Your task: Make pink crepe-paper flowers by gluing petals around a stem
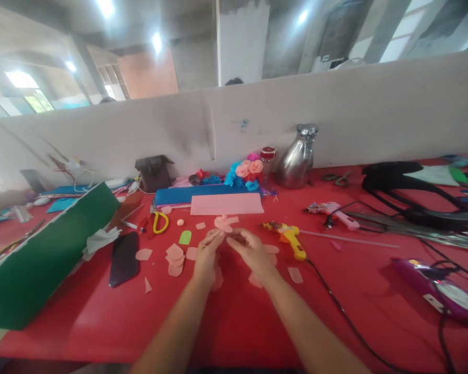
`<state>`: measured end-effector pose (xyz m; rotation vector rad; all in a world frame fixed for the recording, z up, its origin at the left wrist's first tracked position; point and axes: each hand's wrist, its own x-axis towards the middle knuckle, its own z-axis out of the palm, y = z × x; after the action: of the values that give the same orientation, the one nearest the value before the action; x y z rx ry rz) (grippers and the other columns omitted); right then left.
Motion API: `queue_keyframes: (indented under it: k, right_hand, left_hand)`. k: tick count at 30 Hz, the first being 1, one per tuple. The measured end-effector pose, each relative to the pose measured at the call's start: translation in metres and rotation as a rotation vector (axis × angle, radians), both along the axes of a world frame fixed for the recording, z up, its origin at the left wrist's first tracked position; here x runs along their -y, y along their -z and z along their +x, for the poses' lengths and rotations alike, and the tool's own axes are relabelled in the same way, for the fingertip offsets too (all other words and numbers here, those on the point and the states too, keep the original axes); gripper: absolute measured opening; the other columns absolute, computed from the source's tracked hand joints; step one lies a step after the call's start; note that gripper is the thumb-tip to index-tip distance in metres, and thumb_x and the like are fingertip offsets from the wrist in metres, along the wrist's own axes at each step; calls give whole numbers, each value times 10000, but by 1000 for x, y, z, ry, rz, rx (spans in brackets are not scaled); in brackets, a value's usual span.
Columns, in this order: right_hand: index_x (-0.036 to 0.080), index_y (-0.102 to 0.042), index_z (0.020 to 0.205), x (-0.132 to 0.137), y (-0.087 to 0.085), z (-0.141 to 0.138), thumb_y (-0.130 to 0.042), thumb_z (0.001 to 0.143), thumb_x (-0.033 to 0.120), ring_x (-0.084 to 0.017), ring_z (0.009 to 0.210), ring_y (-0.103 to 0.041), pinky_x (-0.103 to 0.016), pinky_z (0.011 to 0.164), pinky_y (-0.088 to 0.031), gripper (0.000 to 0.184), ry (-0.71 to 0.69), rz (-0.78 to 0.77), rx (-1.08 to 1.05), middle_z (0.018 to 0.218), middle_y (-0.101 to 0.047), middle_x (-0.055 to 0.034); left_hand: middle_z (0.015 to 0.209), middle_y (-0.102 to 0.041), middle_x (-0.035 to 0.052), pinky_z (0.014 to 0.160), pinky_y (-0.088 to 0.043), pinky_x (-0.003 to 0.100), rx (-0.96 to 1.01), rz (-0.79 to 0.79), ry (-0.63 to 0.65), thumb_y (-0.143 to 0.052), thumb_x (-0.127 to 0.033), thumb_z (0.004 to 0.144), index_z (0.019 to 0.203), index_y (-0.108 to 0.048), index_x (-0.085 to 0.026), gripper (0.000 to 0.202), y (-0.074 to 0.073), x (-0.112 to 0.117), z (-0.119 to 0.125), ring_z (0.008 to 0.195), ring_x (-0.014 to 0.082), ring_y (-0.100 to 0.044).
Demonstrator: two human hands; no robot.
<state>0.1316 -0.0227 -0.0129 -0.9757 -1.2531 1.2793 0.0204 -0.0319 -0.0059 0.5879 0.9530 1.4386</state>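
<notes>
Over the red table, my left hand (pixel 209 252) pinches a small pink paper petal (pixel 223 224) between thumb and fingers. Drawn together at the petal's right edge are the fingertips of my right hand (pixel 251 250), which also grip it. Loose pink petals (pixel 175 255) lie in a small pile to the left, and more are partly hidden under both hands. A light green rounded piece (pixel 185 237) and a small pale pink ball (pixel 180 222) rest near my left hand. A yellow glue gun (pixel 292 240) with a glue stick in it lies right of my right hand.
A phone (pixel 124 258), yellow-handled scissors (pixel 160 222) and a green board (pixel 50 259) are on the left. Behind are a pink paper strip (pixel 226 204), paper flowers (pixel 249 169) and a steel jug (pixel 297 158). A pink glue gun (pixel 337 214) and purple power strip (pixel 439 291) trail cords on the right.
</notes>
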Motion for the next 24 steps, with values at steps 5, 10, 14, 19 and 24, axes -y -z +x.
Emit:
queue_keyframes:
  k: [5,10,14,19,24]
  right_hand:
    - [212,-644,853,-3,2,-1,-679,698,303,-168,848,-608,-296,801,-457,182,-1,-56,-41,868,-678,-10]
    - [186,-659,829,-2,1,0,-657,701,328,-175,793,-602,-302,759,-452,191,33,-45,78,826,-675,-27]
    - [184,-648,817,-1,0,-1,-635,711,325,-182,779,-608,-304,743,-459,177,79,20,155,817,-674,-33]
    - [187,-636,817,5,-2,-3,-571,761,295,-177,718,-606,-296,688,-467,138,148,120,304,791,-673,-36]
    - [196,-613,776,8,1,-3,-535,763,210,-174,703,-587,-290,681,-447,80,292,315,513,775,-660,-34]
  left_hand:
    - [799,-664,36,605,-411,197,-11,8,19,-788,-308,549,768,-708,-155,279,-2,0,-1,735,125,-582]
    - [801,-653,36,446,-325,165,-152,20,2,-758,-337,592,797,-672,-155,288,0,-1,-7,635,97,-554]
    - [764,-630,23,397,-282,165,-258,60,-19,-716,-370,638,780,-654,-153,267,3,-2,-9,542,70,-498]
    - [703,-601,1,380,-274,165,-300,81,-54,-697,-411,654,776,-647,-153,290,3,-2,-11,499,61,-460]
    - [762,-630,17,498,-376,160,-173,112,20,-726,-333,646,774,-649,-157,231,6,-4,-12,643,91,-557]
